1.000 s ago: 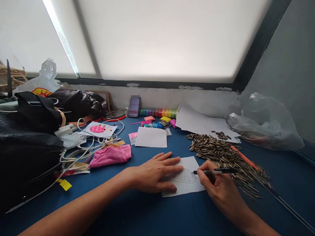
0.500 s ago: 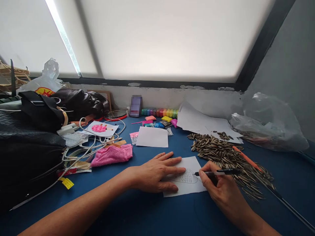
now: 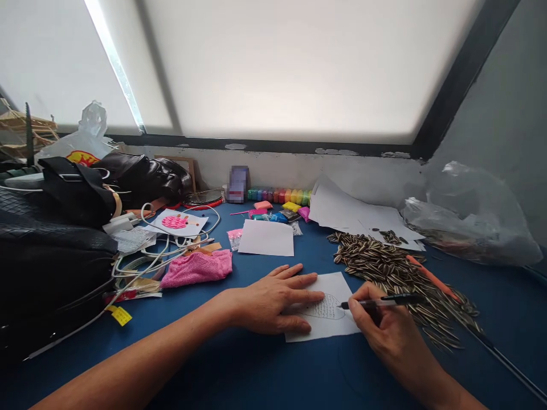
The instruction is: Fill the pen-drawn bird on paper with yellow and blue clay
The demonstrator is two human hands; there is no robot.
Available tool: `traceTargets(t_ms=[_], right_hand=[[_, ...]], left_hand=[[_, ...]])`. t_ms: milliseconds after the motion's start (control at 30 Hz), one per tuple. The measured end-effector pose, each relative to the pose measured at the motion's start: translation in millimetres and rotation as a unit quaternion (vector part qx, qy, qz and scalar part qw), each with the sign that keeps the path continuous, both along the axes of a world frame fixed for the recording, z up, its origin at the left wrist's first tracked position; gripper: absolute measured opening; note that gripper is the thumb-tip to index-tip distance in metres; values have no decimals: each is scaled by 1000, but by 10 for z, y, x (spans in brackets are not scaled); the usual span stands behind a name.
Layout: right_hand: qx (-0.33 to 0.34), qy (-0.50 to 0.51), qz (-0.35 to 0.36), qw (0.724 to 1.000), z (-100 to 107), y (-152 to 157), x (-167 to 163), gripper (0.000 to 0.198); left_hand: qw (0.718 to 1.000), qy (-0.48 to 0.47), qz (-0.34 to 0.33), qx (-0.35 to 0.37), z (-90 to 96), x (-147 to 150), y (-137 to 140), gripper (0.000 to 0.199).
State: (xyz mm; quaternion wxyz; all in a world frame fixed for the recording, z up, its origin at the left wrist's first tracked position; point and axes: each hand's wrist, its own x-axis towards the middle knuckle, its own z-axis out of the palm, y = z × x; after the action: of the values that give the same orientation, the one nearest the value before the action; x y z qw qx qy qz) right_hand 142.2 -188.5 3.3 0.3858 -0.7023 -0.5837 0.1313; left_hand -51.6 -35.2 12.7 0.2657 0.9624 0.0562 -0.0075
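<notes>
- Head view: right hand, grip closed round a pen, tip at the drawn oval.
- Left hand lies spread flat on the paper (toward the worktop's front edge).

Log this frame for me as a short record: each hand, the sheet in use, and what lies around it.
Left hand: the left hand lies flat, fingers spread, on the drawn-on paper
Right hand: the right hand holds a black pen, tip at the drawing's right end; contact too small to tell
Drawing: rounded outline filled with small marks, partly hidden by fingers
Right of paper: pile of striped seeds, orange-handled tool across it
Left: pink cloth, black bag
Beyond: white sheet
</notes>
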Motion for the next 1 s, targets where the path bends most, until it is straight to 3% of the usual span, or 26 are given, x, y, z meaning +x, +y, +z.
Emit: traceTargets(t_ms=[333,467,633,767,1000], right_hand=[[8,-6,10,1000,-5,17,-2,29],[16,-14,10,1000,-5,15,-3,28],[20,-19,13,1000,-6,16,-4,25],[20,-23,12,999,-5,13,-4,24],[25,-24,14,999,-18,10,3,24]], left_hand=[[1000,16,-1,19,50,19,9,68],[999,23,-9,44,93,70,-1,61],[995,-52,43,76,-33,185,-147,57],[995,-72,33,63,-143,215,-230,60],[994,-77,31,70,-166,196,-200,60]])
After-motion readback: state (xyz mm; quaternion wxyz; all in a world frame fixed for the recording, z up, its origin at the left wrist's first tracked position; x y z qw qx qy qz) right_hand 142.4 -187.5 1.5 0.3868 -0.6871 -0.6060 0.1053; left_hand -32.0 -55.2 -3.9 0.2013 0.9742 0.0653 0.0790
